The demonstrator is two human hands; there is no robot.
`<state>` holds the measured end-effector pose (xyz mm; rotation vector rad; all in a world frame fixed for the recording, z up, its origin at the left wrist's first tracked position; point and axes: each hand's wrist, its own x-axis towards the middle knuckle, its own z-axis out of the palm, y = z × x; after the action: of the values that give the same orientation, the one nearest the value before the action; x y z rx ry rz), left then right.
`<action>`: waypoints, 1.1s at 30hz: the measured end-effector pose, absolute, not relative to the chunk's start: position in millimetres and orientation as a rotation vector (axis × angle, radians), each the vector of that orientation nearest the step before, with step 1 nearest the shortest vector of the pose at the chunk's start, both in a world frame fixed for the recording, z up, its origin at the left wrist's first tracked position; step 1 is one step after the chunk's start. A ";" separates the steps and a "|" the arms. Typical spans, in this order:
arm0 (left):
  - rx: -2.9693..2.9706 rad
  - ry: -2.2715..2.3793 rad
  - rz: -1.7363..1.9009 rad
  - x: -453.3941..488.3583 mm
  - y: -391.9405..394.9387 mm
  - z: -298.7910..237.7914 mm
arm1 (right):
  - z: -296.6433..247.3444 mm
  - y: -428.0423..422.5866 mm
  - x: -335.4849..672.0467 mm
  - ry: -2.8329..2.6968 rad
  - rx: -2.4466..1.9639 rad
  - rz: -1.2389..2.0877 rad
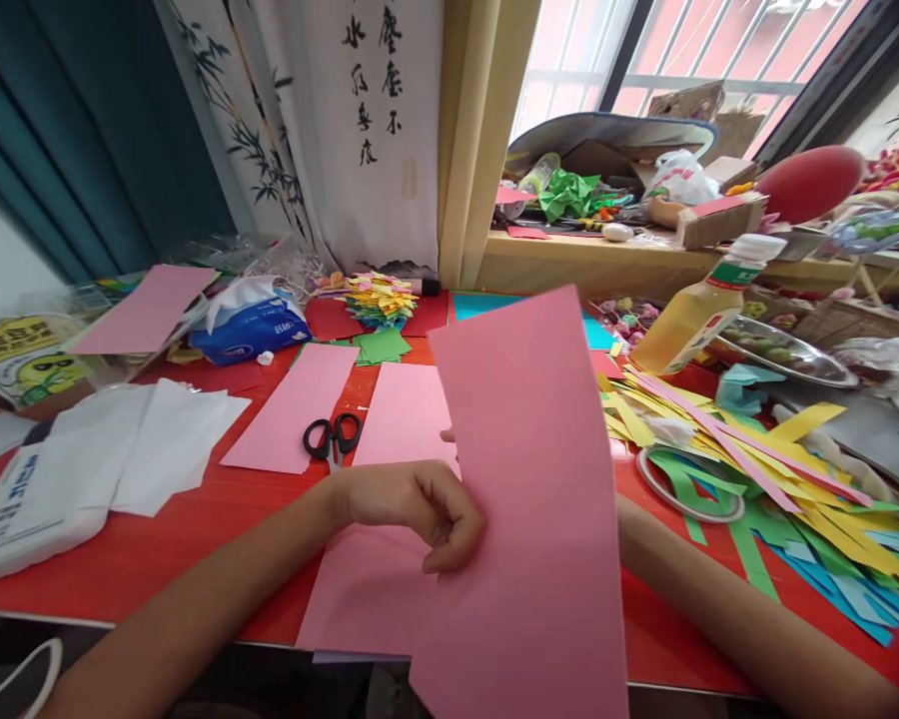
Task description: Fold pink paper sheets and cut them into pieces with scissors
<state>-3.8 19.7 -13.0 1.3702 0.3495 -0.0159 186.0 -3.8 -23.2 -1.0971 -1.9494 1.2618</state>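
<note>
An upright sheet of pink paper (531, 479) stands in front of me, tilted slightly. My left hand (412, 509) has its fingers curled in and closed on the left edge of this sheet. Behind the paper my right hand is almost wholly hidden; only a fingertip (448, 436) shows past the left edge, and the right forearm (689, 569) comes in from the right. More pink paper (367, 599) lies flat on the table beneath my left hand. Black-handled scissors (334, 437) rest just beyond my left wrist, partly over pink sheets.
A red table (187, 544) carries white tissues (172, 439), a blue tissue pack (251, 330) and a folded-paper piece (381, 300). To the right are coloured paper strips (816, 489), a tape roll (689, 484) and a tilted yellow bottle (700, 305). A cluttered windowsill (599, 260) lies behind.
</note>
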 end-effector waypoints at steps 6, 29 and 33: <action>1.283 0.386 0.132 15.6 8.9 -15.0 | -30.9 2.2 186.3 -1.843 -0.984 1.439; 1.889 1.453 0.624 39.4 151.9 -46.1 | -56.6 57.4 237.7 -1.695 -1.631 0.973; 1.908 1.419 0.613 40.6 154.1 -45.3 | -56.2 55.8 236.0 -1.701 -1.639 0.969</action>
<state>40.6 154.1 -45.3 1.9083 1.4188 0.6127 236.0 55.8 -56.2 -1.6388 -1.7009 0.9686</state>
